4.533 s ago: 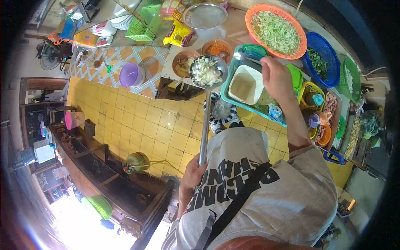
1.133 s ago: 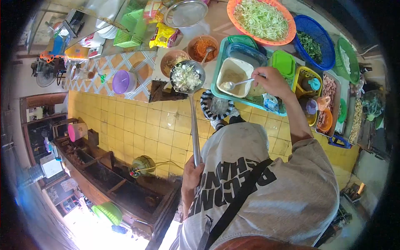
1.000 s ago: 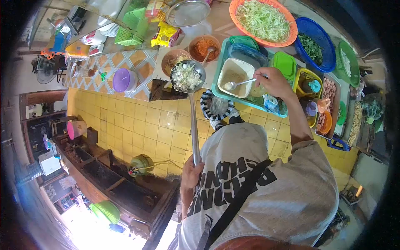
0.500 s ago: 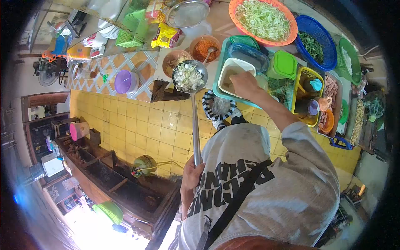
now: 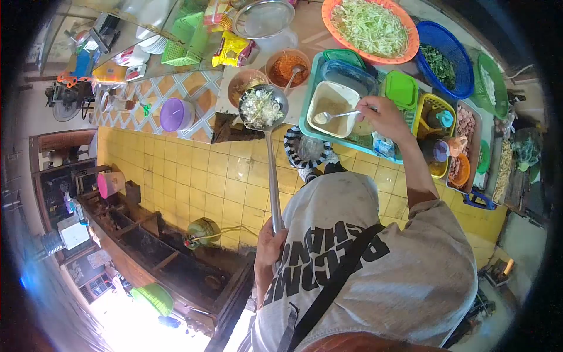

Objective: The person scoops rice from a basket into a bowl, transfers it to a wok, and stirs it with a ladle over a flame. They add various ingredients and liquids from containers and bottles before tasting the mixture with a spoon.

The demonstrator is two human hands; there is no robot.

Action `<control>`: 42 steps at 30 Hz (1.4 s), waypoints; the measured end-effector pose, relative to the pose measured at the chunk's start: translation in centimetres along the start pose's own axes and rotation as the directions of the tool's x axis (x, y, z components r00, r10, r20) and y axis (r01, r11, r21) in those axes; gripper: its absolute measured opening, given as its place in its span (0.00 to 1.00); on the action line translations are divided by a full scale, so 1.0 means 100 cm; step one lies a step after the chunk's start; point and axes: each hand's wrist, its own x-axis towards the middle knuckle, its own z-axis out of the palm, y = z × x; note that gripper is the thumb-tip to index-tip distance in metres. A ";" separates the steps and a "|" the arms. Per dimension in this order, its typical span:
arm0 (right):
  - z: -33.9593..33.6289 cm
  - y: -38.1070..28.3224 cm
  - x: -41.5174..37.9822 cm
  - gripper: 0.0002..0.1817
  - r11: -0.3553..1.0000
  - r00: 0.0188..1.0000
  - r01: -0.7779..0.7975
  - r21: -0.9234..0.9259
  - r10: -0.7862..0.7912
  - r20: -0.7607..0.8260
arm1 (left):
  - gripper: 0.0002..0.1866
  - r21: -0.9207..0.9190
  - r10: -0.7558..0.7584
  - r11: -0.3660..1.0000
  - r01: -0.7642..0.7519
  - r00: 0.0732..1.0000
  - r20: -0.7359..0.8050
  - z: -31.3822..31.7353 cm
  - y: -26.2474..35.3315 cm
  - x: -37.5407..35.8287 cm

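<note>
My left hand (image 5: 270,243) is wrapped round the long metal handle of a ladle (image 5: 273,182). Chopped white and green pieces (image 5: 261,108) fill the ladle's bowl, which is held level beside the counter edge. My right hand (image 5: 384,117) pinches a metal spoon (image 5: 340,115) by its handle. Pale contents heap the spoon's tip, above a white square tub (image 5: 319,94) with beige, grainy contents. That tub stands in a teal tray (image 5: 305,126) along with a green-lidded box (image 5: 401,89) and a blue-lidded container (image 5: 350,77).
Bowls of orange-red paste (image 5: 287,66) and a brownish mix (image 5: 237,88) sit behind the ladle. An orange basin of shredded cabbage (image 5: 335,36) and a blue basket of greens (image 5: 466,85) stand farther back. A striped round stool (image 5: 291,154) is below on yellow tiles.
My right hand has come up out of the white tub and moved right, now showing a loaded spoon. The ladle in my left hand has shifted slightly left.
</note>
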 end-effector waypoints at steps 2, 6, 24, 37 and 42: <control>-0.003 -0.006 -0.004 0.09 0.996 0.994 -0.081 0.024 0.079 0.077 | 0.07 0.003 0.037 0.999 -0.037 0.999 0.007 -0.002 -0.003 0.001; -0.002 -0.001 -0.002 0.11 0.998 0.996 -0.058 0.013 0.057 0.069 | 0.07 0.053 0.043 0.998 -0.043 0.999 0.010 -0.006 -0.001 0.003; -0.019 -0.018 0.002 0.08 0.998 0.993 -0.064 0.012 0.063 0.103 | 0.14 0.006 0.057 0.998 -0.058 0.993 0.101 -0.007 0.005 -0.006; -0.002 -0.066 0.008 0.03 0.805 0.946 0.047 -0.592 -0.226 -0.232 | 0.16 0.030 0.053 0.998 -0.056 0.993 0.104 -0.007 0.011 -0.004; 0.032 -0.034 0.042 0.05 0.655 0.869 0.337 -0.676 -0.493 -0.044 | 0.09 -0.069 0.117 0.991 -0.115 0.993 0.027 -0.010 0.011 -0.007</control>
